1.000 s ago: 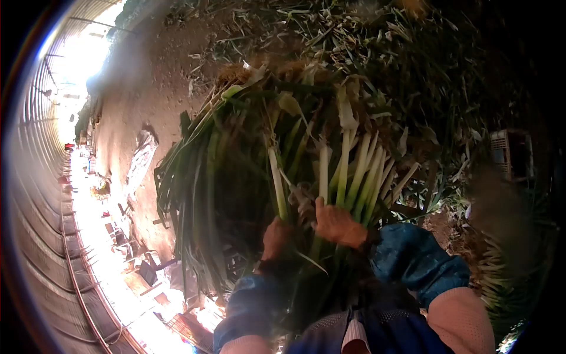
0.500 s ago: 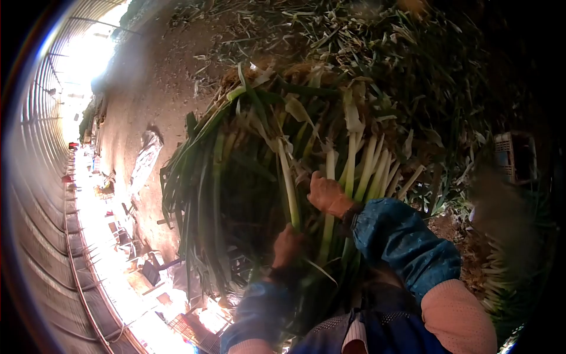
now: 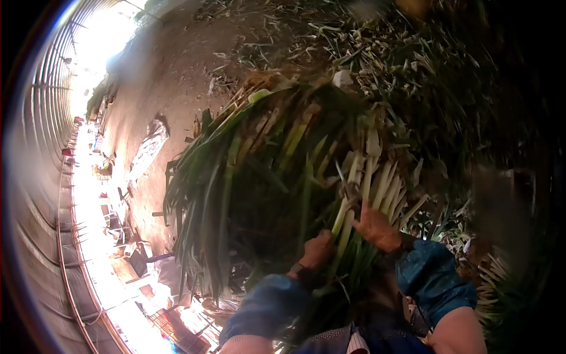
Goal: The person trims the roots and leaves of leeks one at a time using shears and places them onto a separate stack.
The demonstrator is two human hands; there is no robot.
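My left hand (image 3: 318, 249) is closed around a long green onion (image 3: 339, 216), gripping its pale stalk low down. Just to the right, my right hand (image 3: 378, 229) rests on the neighbouring stalks. Its fingers curl against a green onion at the edge of the row, though its grip is partly hidden. A row of white green onion stalks (image 3: 386, 187) fans out beyond my right hand, root ends pointing away from me. Left of both hands spreads a heap of dark green leaves (image 3: 218, 206), draped over the pile's side.
Loose leaf trimmings (image 3: 377, 53) cover the ground ahead. Bare dirt floor (image 3: 171, 65) and a crumpled plastic sheet (image 3: 148, 147) lie to the left. More green onions (image 3: 490, 283) are at the right. A ribbed tunnel wall (image 3: 44, 236) curves along the far left.
My left hand has moved right with its green onion, bringing it against the row. My right hand has shifted right and nearer to me. The view has turned slightly.
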